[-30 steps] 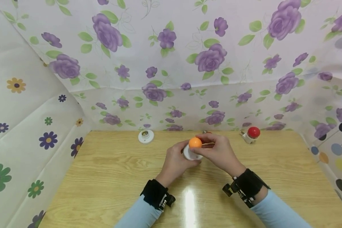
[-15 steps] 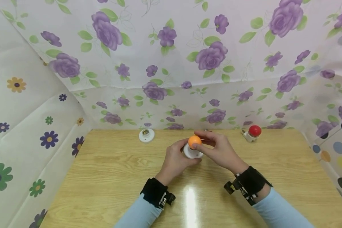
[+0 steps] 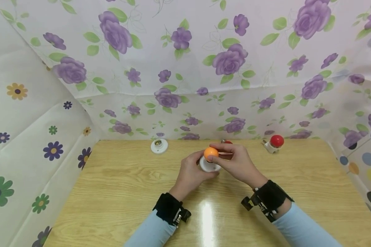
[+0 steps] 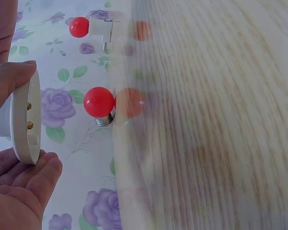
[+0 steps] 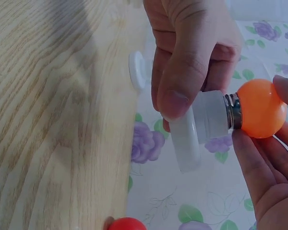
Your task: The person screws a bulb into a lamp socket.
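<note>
My left hand (image 3: 191,173) grips a white round lamp holder (image 5: 187,139) by the rim of its base, raised above the table. Two brass screws show on its underside in the left wrist view. With thumb and fingers, my right hand (image 3: 241,166) pinches an orange light bulb (image 5: 263,109) at the holder's mouth. In the right wrist view the bulb's metal screw base is partly inside the holder, several threads showing.
At the table's back edge, a second white lamp holder (image 3: 159,146) stands to the left. A loose red bulb (image 4: 99,101) lies behind my right hand. Farther right is a white plug-in holder (image 3: 270,148) with a red bulb (image 3: 277,141). A flowered cloth (image 3: 142,116) hangs behind.
My right thumb has shifted across the front of the orange bulb, and the fingers have moved slightly around it. My left hand keeps its grip on the lamp holder.
</note>
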The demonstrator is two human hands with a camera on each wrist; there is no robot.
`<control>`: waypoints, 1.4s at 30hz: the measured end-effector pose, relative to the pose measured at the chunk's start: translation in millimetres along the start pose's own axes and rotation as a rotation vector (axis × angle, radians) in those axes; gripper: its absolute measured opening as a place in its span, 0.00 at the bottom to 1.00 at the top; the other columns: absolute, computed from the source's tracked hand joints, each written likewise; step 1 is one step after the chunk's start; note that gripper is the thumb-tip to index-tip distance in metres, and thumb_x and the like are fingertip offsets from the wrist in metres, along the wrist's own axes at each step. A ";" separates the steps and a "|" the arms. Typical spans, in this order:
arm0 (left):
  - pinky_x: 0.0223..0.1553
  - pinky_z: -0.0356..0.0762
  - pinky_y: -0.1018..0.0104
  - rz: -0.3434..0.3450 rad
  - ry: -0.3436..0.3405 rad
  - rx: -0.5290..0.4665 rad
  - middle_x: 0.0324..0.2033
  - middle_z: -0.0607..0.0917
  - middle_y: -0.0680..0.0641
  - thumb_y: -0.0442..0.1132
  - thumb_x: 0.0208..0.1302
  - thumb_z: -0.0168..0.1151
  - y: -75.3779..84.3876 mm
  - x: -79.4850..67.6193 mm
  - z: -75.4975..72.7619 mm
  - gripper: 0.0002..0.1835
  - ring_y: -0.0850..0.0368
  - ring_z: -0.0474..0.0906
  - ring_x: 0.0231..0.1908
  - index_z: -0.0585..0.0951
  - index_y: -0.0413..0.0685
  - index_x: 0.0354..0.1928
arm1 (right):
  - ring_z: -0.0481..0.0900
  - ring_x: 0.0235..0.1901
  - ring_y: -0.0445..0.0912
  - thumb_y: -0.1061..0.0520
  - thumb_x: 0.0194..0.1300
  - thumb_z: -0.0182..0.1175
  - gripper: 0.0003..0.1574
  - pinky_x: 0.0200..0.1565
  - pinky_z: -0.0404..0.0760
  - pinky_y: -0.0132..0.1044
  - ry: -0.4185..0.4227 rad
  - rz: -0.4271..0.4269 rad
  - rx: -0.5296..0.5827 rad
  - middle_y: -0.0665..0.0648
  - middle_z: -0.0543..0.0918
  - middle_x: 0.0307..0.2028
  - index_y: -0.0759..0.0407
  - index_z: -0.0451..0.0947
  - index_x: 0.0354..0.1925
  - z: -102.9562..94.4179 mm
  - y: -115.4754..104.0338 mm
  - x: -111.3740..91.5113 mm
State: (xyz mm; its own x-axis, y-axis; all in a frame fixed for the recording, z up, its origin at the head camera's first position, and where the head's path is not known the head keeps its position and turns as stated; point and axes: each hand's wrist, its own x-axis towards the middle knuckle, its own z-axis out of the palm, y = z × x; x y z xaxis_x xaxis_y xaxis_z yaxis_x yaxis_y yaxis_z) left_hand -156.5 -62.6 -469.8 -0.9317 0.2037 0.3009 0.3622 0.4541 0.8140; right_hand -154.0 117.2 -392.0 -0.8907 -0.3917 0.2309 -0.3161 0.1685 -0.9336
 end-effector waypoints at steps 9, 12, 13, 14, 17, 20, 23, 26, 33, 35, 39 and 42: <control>0.41 0.76 0.64 0.025 0.018 -0.008 0.45 0.78 0.63 0.58 0.42 0.73 -0.1 0.5 0.9 0.35 0.68 0.74 0.44 0.74 0.66 0.56 | 0.79 0.43 0.47 0.58 0.55 0.67 0.23 0.40 0.78 0.40 0.089 -0.055 0.009 0.59 0.79 0.46 0.63 0.78 0.49 3.9 2.2 -0.6; 0.41 0.75 0.66 0.041 0.018 0.001 0.45 0.78 0.64 0.57 0.42 0.73 -0.8 0.9 0.7 0.34 0.68 0.74 0.44 0.74 0.67 0.56 | 0.80 0.43 0.47 0.57 0.54 0.68 0.24 0.40 0.78 0.40 0.106 -0.062 0.001 0.58 0.79 0.46 0.62 0.78 0.49 4.9 5.6 -0.5; 0.41 0.75 0.66 0.046 0.017 0.004 0.45 0.78 0.63 0.57 0.42 0.73 -1.0 1.1 0.4 0.34 0.68 0.74 0.44 0.74 0.67 0.56 | 0.80 0.43 0.46 0.57 0.54 0.68 0.25 0.40 0.78 0.40 0.107 -0.063 -0.004 0.58 0.79 0.46 0.60 0.77 0.50 4.8 7.3 -0.5; 0.41 0.75 0.66 0.048 0.015 0.004 0.44 0.78 0.64 0.57 0.41 0.73 -0.9 1.3 0.1 0.34 0.68 0.74 0.44 0.74 0.67 0.55 | 0.79 0.44 0.46 0.56 0.54 0.68 0.25 0.42 0.78 0.40 0.107 -0.064 -0.014 0.56 0.79 0.47 0.59 0.77 0.51 4.4 8.5 -0.6; 0.42 0.75 0.64 0.044 0.013 -0.005 0.44 0.78 0.63 0.57 0.41 0.74 -0.4 1.6 -1.5 0.34 0.68 0.74 0.44 0.74 0.66 0.55 | 0.77 0.48 0.44 0.52 0.55 0.68 0.29 0.47 0.76 0.41 0.097 -0.072 -0.063 0.51 0.78 0.50 0.52 0.75 0.55 1.7 17.9 -0.1; 0.43 0.75 0.65 0.042 0.005 -0.012 0.45 0.78 0.63 0.56 0.41 0.74 -0.5 1.7 -3.2 0.35 0.69 0.74 0.45 0.74 0.65 0.55 | 0.72 0.53 0.45 0.50 0.57 0.66 0.31 0.52 0.72 0.40 0.062 -0.084 -0.096 0.47 0.75 0.54 0.47 0.71 0.59 -2.5 27.9 0.2; 0.45 0.73 0.68 0.044 -0.008 -0.018 0.46 0.77 0.63 0.54 0.41 0.75 -1.7 1.5 -4.3 0.35 0.69 0.73 0.46 0.74 0.63 0.56 | 0.70 0.56 0.46 0.49 0.59 0.64 0.33 0.54 0.70 0.40 0.003 -0.091 -0.092 0.45 0.72 0.57 0.43 0.68 0.62 -5.4 35.2 0.2; 0.45 0.72 0.69 0.042 -0.022 -0.024 0.46 0.77 0.64 0.53 0.41 0.75 -2.8 1.0 -4.5 0.35 0.69 0.73 0.46 0.75 0.63 0.55 | 0.69 0.57 0.47 0.50 0.61 0.62 0.33 0.54 0.69 0.42 -0.052 -0.104 -0.071 0.46 0.70 0.59 0.43 0.66 0.64 -5.7 36.7 0.2; 0.44 0.73 0.69 0.034 -0.029 -0.009 0.45 0.78 0.64 0.57 0.40 0.74 -3.5 -0.1 -3.5 0.34 0.69 0.74 0.44 0.76 0.63 0.54 | 0.71 0.55 0.48 0.57 0.61 0.62 0.29 0.52 0.71 0.45 -0.068 -0.109 -0.040 0.51 0.73 0.57 0.48 0.70 0.61 -2.7 30.5 -1.4; 0.44 0.73 0.69 0.026 -0.028 -0.009 0.45 0.77 0.64 0.57 0.40 0.74 -3.4 -0.5 -3.6 0.34 0.68 0.74 0.44 0.75 0.63 0.54 | 0.72 0.54 0.48 0.59 0.61 0.62 0.28 0.52 0.72 0.47 -0.060 -0.107 -0.036 0.53 0.75 0.55 0.51 0.71 0.60 -1.7 24.6 -2.6; 0.44 0.73 0.69 0.012 -0.025 0.000 0.45 0.77 0.64 0.56 0.40 0.74 -3.1 -1.1 -3.9 0.35 0.69 0.73 0.44 0.76 0.62 0.54 | 0.74 0.52 0.49 0.63 0.59 0.62 0.27 0.49 0.73 0.51 -0.045 -0.117 -0.025 0.59 0.76 0.53 0.58 0.72 0.58 -0.2 10.2 -5.0; 0.44 0.72 0.69 0.008 -0.024 0.002 0.45 0.77 0.64 0.55 0.40 0.75 -2.8 -1.3 -3.9 0.35 0.69 0.73 0.45 0.76 0.62 0.54 | 0.75 0.50 0.49 0.63 0.58 0.63 0.26 0.47 0.74 0.50 -0.023 -0.119 -0.028 0.60 0.76 0.52 0.59 0.74 0.56 0.8 5.4 -6.0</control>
State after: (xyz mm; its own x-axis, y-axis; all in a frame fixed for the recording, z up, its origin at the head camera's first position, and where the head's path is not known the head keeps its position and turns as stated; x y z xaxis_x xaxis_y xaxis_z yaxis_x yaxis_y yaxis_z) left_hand -156.5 -67.6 -470.5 -0.9277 0.2280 0.2955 0.3698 0.4537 0.8108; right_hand -150.1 119.8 -398.7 -0.8389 -0.4307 0.3329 -0.4284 0.1451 -0.8919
